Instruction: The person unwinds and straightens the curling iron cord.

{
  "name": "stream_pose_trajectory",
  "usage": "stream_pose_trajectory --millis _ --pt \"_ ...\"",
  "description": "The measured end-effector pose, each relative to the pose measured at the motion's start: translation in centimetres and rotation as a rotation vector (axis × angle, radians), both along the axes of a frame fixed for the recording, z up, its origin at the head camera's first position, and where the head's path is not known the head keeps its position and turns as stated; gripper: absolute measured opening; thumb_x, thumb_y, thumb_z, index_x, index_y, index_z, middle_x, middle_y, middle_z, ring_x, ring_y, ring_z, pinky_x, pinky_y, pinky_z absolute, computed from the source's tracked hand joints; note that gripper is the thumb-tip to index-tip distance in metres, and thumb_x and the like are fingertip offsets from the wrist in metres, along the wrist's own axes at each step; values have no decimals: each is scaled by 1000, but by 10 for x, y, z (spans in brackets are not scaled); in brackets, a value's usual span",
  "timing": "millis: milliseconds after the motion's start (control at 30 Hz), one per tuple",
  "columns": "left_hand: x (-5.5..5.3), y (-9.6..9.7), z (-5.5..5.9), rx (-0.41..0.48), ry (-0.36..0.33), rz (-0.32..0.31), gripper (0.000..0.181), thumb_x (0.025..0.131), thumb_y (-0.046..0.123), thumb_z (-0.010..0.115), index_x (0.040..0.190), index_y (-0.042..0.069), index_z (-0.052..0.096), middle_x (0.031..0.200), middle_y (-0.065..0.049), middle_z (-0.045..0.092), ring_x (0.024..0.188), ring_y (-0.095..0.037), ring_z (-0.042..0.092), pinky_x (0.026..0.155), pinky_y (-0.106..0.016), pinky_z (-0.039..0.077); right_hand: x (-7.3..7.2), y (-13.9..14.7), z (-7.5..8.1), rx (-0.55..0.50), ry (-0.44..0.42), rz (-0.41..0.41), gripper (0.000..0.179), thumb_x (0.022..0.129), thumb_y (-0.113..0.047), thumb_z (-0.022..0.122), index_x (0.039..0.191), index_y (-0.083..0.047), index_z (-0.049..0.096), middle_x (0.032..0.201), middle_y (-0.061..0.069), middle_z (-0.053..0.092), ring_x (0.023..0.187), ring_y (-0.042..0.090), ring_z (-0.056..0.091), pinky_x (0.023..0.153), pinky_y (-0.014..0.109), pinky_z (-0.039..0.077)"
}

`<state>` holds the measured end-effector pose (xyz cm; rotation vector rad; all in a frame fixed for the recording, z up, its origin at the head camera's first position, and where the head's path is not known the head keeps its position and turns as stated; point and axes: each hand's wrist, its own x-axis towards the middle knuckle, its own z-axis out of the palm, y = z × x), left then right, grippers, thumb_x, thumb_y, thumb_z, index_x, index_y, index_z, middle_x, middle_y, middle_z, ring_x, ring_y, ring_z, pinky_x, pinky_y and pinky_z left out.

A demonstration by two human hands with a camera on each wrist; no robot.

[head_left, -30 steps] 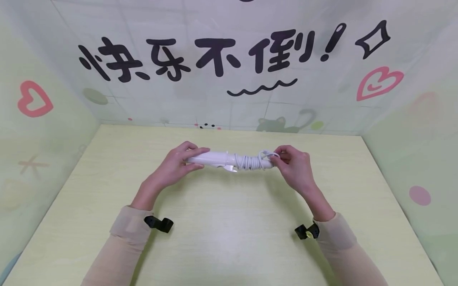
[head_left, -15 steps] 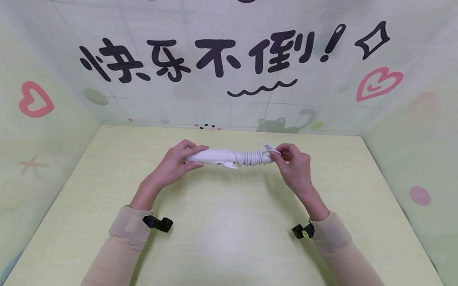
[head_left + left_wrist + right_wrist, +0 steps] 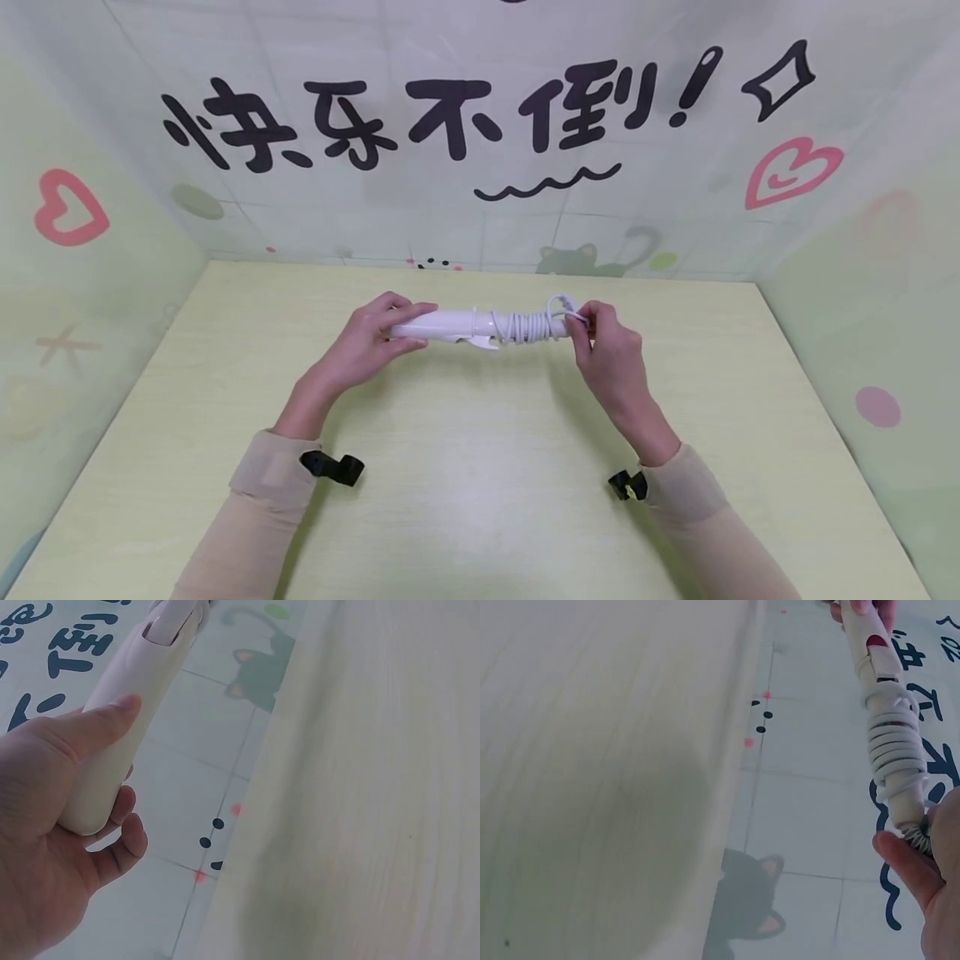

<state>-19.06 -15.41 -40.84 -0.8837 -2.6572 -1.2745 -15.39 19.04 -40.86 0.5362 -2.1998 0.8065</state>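
A white curling iron (image 3: 438, 324) is held level above the table, its white cord (image 3: 531, 328) wound several times round the handle. My left hand (image 3: 363, 342) grips the thick, smooth end, thumb on one side and fingers on the other; the left wrist view shows the thumb lying along the iron (image 3: 124, 682). At the handle's cord end my right hand (image 3: 611, 354) pinches the cord between thumb and fingers. A loop of cord stands up beside those fingertips. In the right wrist view the ribbed cord sleeve (image 3: 917, 838) sits by the right thumb (image 3: 907, 862). A small lever (image 3: 480, 342) juts from the iron's near side.
The pale wooden table (image 3: 472, 483) spreads beneath both hands. A printed back wall (image 3: 450, 217) rises behind it, and side walls (image 3: 885, 333) stand left and right. Black camera mounts (image 3: 333, 468) sit on both wrists.
The curling iron has risen slightly in the head view. My right hand has shifted a little left and turned at the wrist, still pinching the cord. The left hand has barely moved.
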Motion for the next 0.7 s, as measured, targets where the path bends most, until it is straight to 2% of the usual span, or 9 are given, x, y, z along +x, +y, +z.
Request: stream_pose_trajectory --millis 100,267,333,467,567,700 --pt "0 -1 0 7 7 -9 49 87 4 82 134 9 69 113 -12 62 94 -29 57 75 -38 47 0 3 -2 -28 5 49 23 88 10 75 98 8 54 78 19 67 59 26 67 50 30 54" --pt "0 -3 1 16 3 -14 49 87 4 82 134 9 69 113 -11 62 95 -28 57 76 -39 48 -2 6 -1 -238 -114 148 19 88 10 74 99 10 58 86 20 71 67 27 71 65 16 54" --pt "0 -4 0 20 -7 -12 50 87 3 82 134 9 69 114 -11 62 96 -28 57 77 -39 48 -1 7 0 -334 -193 184 16 91 9 72 101 11 60 88 21 72 69 23 71 66 16 55" --pt "1 -5 1 31 -15 -13 50 86 2 82 134 9 69 114 -10 62 97 -27 57 78 -39 48 2 8 5 -560 -367 252 10 98 8 63 104 14 57 87 24 70 68 16 70 65 25 58" --pt "2 -6 2 42 -7 -21 50 86 2 82 133 9 69 114 -9 62 97 -27 57 78 -39 48 3 9 10 -710 -494 284 13 104 1 56 105 15 55 85 16 69 68 15 71 65 30 60" --pt "1 -5 3 50 5 -34 49 85 2 82 132 9 70 114 -9 62 97 -26 57 76 -36 48 1 12 15 -810 -705 317 26 108 -11 51 107 14 59 86 6 69 71 17 72 66 33 60"
